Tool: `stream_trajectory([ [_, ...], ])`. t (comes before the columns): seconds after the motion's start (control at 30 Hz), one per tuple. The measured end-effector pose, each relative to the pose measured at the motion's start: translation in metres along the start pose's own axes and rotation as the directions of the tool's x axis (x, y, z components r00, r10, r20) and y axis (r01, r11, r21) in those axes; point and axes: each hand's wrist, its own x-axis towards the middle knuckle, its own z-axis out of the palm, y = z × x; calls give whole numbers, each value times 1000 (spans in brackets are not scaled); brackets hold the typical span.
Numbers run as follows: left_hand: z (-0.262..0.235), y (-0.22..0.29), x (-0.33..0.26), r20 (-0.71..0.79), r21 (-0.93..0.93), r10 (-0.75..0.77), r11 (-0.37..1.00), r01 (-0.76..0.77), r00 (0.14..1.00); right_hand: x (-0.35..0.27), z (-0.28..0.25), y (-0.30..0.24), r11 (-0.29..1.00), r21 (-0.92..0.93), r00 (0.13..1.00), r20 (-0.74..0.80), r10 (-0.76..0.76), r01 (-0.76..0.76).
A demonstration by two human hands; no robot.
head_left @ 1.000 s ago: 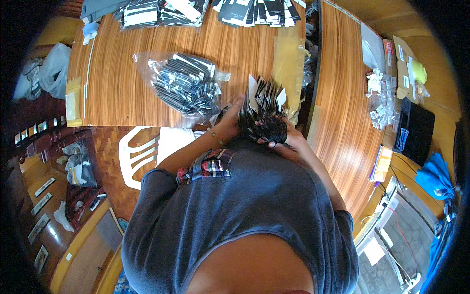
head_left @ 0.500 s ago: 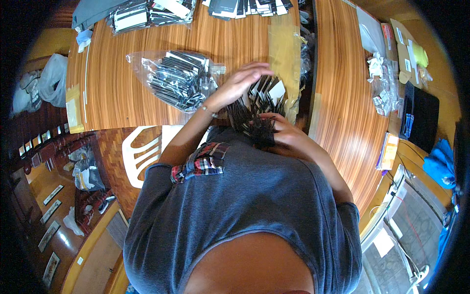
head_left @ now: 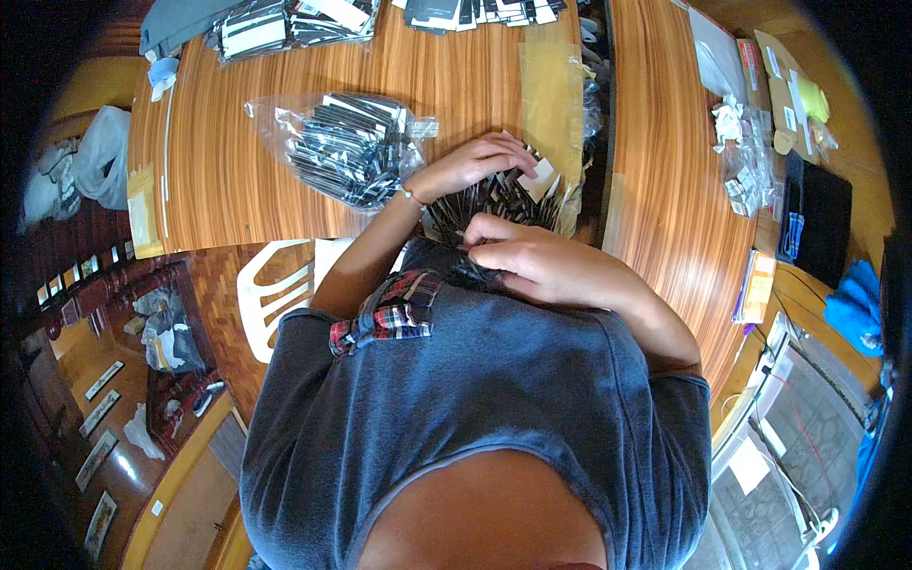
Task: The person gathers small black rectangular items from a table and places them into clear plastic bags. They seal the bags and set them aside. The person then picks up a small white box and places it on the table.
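Observation:
A pile of black-and-white cards that look like hang tags point(head_left: 494, 198), with thin dark strands at its near side, lies at the table's edge against my body. My left hand point(head_left: 483, 161) rests over the far side of this pile, fingers stretched and slightly bent, holding nothing I can see. On the near side, my right hand point(head_left: 521, 255) is closed, thumb and fingers drawn together at the strands; what it pinches is hidden. Left of the pile, a clear plastic bag point(head_left: 350, 152) full of similar cards lies close to my left wrist.
Stacks of cards point(head_left: 285, 27) and more loose cards point(head_left: 475, 13) lie along the far edge of the wooden table point(head_left: 218, 161). A dark gap point(head_left: 595, 171) separates it from a second tabletop point(head_left: 655, 180) on the right. A white plastic chair point(head_left: 271, 294) stands at the left.
My left hand has come down and bent its fingers onto the cards. My right hand has moved left and up, over the near side of the pile.

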Motion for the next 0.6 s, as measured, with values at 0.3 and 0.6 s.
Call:
stream_trajectory([
  [0.3,-2,5,-4,-110,149,-135,977,151,985,18,-3,-5,998,-49,998,64,-21,25],
  [0.6,-9,111,-29,73,414,-40,910,6,997,7,-33,-21,995,-100,948,-318,-24,-9],
])
